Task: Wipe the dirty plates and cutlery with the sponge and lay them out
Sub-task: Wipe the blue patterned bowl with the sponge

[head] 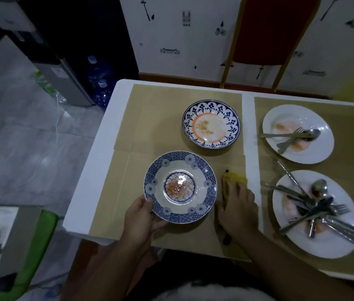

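On the table [97, 170], left hand [139, 218] pinching patterned plate [180, 186]; right hand [238, 210] flat on sponge [233, 178].

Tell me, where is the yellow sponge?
The yellow sponge lies on the tan mat, under the right hand, just right of the blue patterned plate that the left hand holds.

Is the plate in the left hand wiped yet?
Not yet: the blue-rimmed plate shows orange residue in its centre; the right hand rests on the yellow sponge.
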A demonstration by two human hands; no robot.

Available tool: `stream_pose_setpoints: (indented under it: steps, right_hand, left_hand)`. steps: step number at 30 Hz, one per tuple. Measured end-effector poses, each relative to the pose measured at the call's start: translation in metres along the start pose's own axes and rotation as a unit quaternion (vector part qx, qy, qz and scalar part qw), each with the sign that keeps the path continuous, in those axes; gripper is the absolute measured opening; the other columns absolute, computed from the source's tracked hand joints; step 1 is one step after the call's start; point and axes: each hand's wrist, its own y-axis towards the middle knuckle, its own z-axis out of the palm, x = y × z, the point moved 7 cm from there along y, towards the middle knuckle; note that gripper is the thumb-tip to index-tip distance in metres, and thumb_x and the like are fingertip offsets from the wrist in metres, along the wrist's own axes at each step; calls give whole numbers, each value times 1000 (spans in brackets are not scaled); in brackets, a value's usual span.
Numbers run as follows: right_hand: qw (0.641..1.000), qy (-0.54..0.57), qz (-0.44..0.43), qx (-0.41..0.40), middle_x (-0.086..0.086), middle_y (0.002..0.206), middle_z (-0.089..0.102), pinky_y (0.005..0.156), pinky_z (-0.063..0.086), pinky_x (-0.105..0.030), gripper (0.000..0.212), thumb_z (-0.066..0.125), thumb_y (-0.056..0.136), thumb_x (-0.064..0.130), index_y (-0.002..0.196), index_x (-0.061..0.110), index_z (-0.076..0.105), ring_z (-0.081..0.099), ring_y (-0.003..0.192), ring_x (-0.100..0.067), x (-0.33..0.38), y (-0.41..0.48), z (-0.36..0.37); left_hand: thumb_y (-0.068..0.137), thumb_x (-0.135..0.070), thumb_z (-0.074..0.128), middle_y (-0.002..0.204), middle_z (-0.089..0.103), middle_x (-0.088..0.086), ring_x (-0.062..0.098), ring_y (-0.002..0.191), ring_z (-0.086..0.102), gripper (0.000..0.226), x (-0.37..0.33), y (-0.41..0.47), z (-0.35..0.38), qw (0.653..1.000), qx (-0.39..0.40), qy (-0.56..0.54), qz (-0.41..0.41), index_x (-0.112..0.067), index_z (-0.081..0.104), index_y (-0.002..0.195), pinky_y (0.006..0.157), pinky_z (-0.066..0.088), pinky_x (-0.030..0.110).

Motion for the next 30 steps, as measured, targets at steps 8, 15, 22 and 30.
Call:
stream_pose_setpoints:
  steps: [8, 15, 22, 30]
  right_hand:
    - [995, -20, -83, -57, -12, 123, 52, 76, 47, -44, 52, 36, 79, 27, 127, 20, 54, 47, 99, -37, -11, -1, -3]
    - [990, 128, -53, 17, -4, 119, 59, 83, 46, -37, 62, 56, 70, 3, 126, 28, 51, 52, 102, -28, -24, 20, -16]
    - [832, 516, 205, -1, 3, 96, 66, 70, 52, -31, 36, 58, 82, 13, 113, 31, 61, 63, 82, -13, -49, 23, -80]
    - [911, 409, -35, 36, 12, 102, 60, 66, 47, -23, 38, 64, 79, 12, 106, 37, 54, 59, 85, -4, 12, 24, -109]
  left_hand:
    - [106, -18, 46, 105, 76, 14, 28, 88, 76, 22, 0, 5, 1, 1000, 16, 23, -9, -10, 64, 116, 65, 63, 40]
    - [106, -16, 47, 99, 78, 14, 28, 86, 76, 22, 6, -1, 17, 1000, 5, 14, -5, -7, 64, 115, 67, 63, 43]
    - [106, -15, 46, 91, 79, 11, 25, 83, 77, 21, 10, -17, 36, 1000, -13, 3, 9, -5, 64, 111, 65, 63, 42]
    - [104, -16, 50, 100, 77, 14, 30, 91, 76, 20, 12, -33, 62, 1000, -10, 4, 14, -8, 68, 108, 77, 61, 56]
